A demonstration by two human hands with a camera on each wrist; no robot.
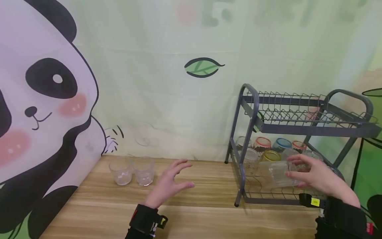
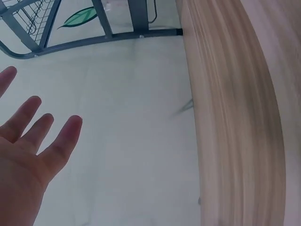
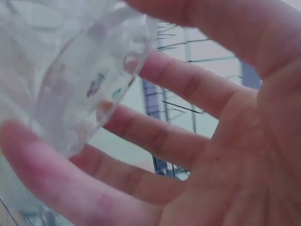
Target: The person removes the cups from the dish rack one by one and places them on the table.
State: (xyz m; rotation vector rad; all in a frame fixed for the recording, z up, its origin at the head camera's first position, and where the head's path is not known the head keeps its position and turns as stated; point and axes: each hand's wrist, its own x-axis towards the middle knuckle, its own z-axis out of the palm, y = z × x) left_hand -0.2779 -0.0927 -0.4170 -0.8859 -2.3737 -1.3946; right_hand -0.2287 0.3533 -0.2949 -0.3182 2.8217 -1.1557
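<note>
In the head view my right hand [image 1: 310, 174] grips a clear drinking glass [image 1: 277, 174] near one end, and the glass lies on its side in the air before the rack's lower shelf. Close up in the right wrist view, fingers and thumb curve round the rim-like end of this glass [image 3: 89, 80]. My left hand [image 1: 168, 182] hovers above the wooden table with its fingers spread and holds nothing. To its left, two clear glasses [image 1: 122, 176] stand side by side on the tabletop. The left wrist view shows the same empty left hand [image 2: 28, 146].
A dark grey two-tier dish rack [image 1: 304, 130] stands at the right of the wooden table [image 1: 185, 215]. Its lower shelf carries several glasses and jars, among them a yellow-rimmed one [image 1: 271, 156] and a blue-rimmed one [image 1: 283, 143]. Behind hangs a panda-print cloth [image 1: 167, 99].
</note>
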